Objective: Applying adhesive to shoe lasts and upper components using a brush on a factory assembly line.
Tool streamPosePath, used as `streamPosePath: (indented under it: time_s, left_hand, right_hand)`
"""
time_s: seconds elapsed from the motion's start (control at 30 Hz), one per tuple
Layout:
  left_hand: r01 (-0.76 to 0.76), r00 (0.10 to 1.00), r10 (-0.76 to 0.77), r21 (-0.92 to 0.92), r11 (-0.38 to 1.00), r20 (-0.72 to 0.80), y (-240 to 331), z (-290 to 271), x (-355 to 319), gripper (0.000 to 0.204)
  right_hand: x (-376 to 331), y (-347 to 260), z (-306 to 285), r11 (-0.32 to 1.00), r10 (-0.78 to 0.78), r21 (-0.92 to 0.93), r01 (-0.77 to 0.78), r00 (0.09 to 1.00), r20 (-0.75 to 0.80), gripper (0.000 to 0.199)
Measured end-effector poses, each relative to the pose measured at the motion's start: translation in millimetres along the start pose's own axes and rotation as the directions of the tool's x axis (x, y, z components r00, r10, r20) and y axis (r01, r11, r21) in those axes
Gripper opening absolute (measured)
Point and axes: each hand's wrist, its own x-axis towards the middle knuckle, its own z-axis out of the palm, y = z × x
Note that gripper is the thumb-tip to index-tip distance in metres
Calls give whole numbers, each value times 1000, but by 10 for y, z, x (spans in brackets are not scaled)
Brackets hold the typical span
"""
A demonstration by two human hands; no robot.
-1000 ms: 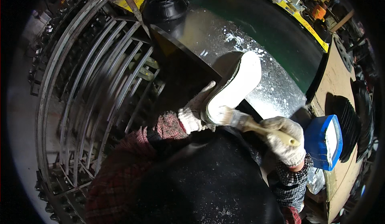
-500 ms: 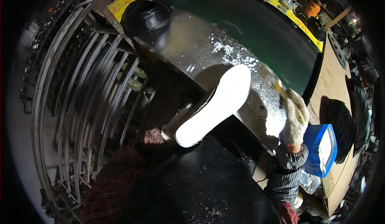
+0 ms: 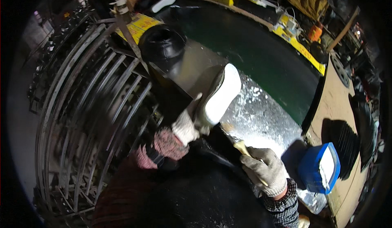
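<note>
My left hand, in a pale work glove, is closed around the lower end and side of a white shoe sole. The sole is tilted, its smooth white face turned up and to the right. Some of the fingers are hidden behind it. Gripped in my gloved right hand is a paintbrush with a pale handle. Its whitish bristles point up and left, just below the sole's near end and apart from it. To the right of this hand stands a blue container with white material in its opening.
White splashes mark the metal tabletop beside a dark green surface. A black round vessel stands at the far left of the table. Metal rack bars rise on my left. Black ridged pieces are stacked on cardboard at right.
My right hand has brought the brush down and left, from beside the sole's far end to below its near end. The sole has tipped more onto its side. The view has shifted.
</note>
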Motion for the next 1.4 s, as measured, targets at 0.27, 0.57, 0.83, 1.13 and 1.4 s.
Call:
streamPosePath:
  time_s: [0.27,0.57,0.83,1.13,1.4]
  left_hand:
    - [-566,823,539,197,800,178,1114,212,694,28]
    - [377,602,770,774,-508,213,3193,-180,337,44]
    - [272,453,682,640,-719,574,2935,59,247,55]
    - [640,595,766,434,-634,242,2878,208,317,31]
    - [321,572,695,662,-678,435,2986,74,371,45]
  right_hand:
    - [-393,317,4,989,37,-122,-81,944,-328,27]
    - [-500,436,68,976,116,-127,-178,913,-392,19]
    - [-740,498,-24,985,142,-30,-168,902,-407,27]
    - [-1587,406,-523,979,-8,-146,-140,693,-721,33]
    - [-2317,424,-1364,889,311,236,-392,141,-940,18]
